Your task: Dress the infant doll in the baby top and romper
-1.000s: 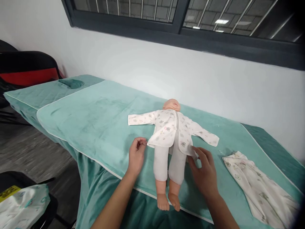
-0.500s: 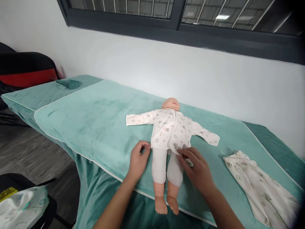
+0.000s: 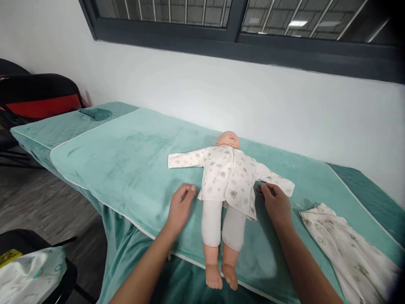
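A baby doll [image 3: 212,255] lies on its back, feet toward me, on a green bed cover. It wears a white printed baby shirt [image 3: 218,173] with sleeves spread wide, the right front overlapping at the middle. White cloth covers its upper legs. Just left of the shirt's lower corner is my left hand [image 3: 181,207], fingers curled together, with a small gap to the cloth. My right hand [image 3: 277,206] is closed beside the shirt's right side, under the sleeve; its fingertips are close to the fabric, and nothing shows in them.
Printed cloth [image 3: 348,249] lies at the right on the bed cover [image 3: 126,147]. A chair [image 3: 38,230] at the lower left carries another cloth [image 3: 34,274]. Red and black chairs [image 3: 44,107] stand at the far left. The wall [image 3: 177,84] and a barred window [image 3: 190,36] border the bed's far side.
My right hand has let go of the shirt's front hem and moved up and right to its side. The right front flap now lies flatter and wider. My left hand has shifted slightly left.
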{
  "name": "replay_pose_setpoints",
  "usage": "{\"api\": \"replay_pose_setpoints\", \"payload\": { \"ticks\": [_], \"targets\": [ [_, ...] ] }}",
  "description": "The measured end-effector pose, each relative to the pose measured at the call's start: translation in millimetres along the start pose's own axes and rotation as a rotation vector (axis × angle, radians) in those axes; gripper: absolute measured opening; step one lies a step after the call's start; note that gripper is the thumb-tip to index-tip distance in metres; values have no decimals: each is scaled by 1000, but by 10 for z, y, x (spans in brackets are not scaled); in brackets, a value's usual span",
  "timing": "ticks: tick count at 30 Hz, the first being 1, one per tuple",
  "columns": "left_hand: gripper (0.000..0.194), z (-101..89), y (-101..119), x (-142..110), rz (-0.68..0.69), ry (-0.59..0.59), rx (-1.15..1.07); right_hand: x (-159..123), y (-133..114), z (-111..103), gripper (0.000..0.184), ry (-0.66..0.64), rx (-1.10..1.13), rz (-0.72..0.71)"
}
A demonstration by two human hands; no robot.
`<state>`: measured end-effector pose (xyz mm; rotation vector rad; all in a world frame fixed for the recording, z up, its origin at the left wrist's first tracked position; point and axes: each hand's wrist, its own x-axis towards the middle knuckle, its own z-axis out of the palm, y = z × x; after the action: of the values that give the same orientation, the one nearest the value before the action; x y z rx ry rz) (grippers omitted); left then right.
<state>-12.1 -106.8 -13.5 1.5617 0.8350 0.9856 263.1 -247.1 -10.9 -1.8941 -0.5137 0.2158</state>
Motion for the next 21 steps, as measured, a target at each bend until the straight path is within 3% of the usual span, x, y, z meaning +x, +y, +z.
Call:
{"api": "replay_pose_setpoints", "payload": {
  "ticks": [3, 5, 7, 12, 16, 21],
  "targets": [
    [32, -23, -21, 339, -157, 84, -143, 75, -16, -16, 19, -22, 420, 230],
    [38, 19, -7, 551, -245, 70, -229, 130, -87, -7, 8, -94, 670, 406],
    [40, 121, 29, 701, -285, 19, -278, 184, -163, 44, 11, -194, 799, 507],
    [48, 467, 163, 863, -323, -54, -388, 241, -269, 324, 24, -469, 854, 416],
    [48, 626, 244, 978, -316, -40, -437, 329, -292, 474, 26, -423, 879, 420],
    [46, 800, 259, 1291, -295, -47, -445, 669, -333, 523, 25, -370, 912, 374]
  ]
}}
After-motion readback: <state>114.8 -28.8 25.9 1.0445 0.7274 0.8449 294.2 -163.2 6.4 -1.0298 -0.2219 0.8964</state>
